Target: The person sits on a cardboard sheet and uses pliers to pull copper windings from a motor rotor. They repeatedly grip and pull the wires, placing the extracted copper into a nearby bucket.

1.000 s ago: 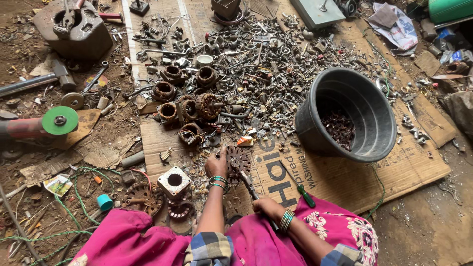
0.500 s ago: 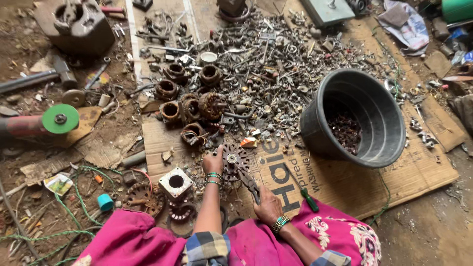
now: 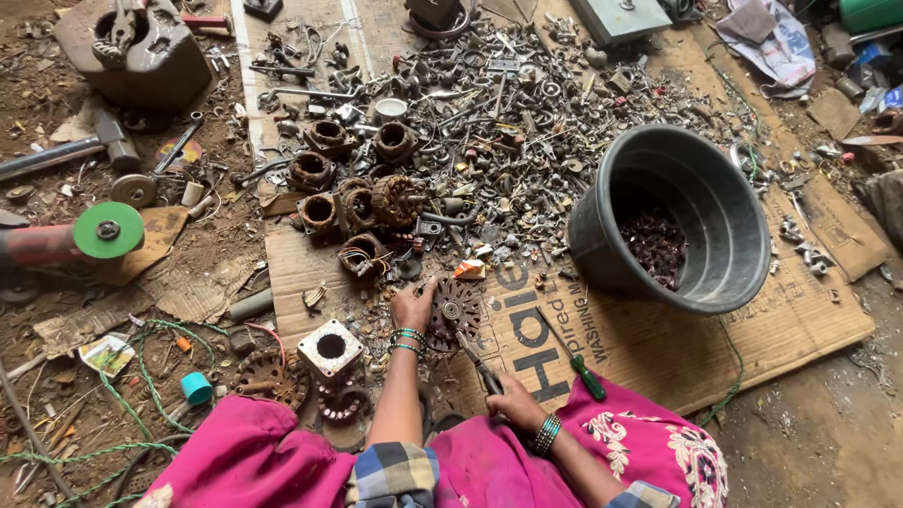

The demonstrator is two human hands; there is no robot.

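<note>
Bucket (image 3: pixel 673 221), black, round, holds a small heap of dark reddish scrap at its bottom. Versus the earlier frame: left hand (image 3: pixel 412 308) sits slightly lower on the cardboard (image 3: pixel 658 343). Its fingers clasp the left edge of the round motor rotor (image 3: pixel 455 313). Right hand (image 3: pixel 513 404) is clenched on a tool (image 3: pixel 478 362) whose tip touches the rotor.

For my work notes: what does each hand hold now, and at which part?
The left hand grips the rusty round motor core at its left edge. The right hand holds a slim dark metal tool by its lower end.
</note>
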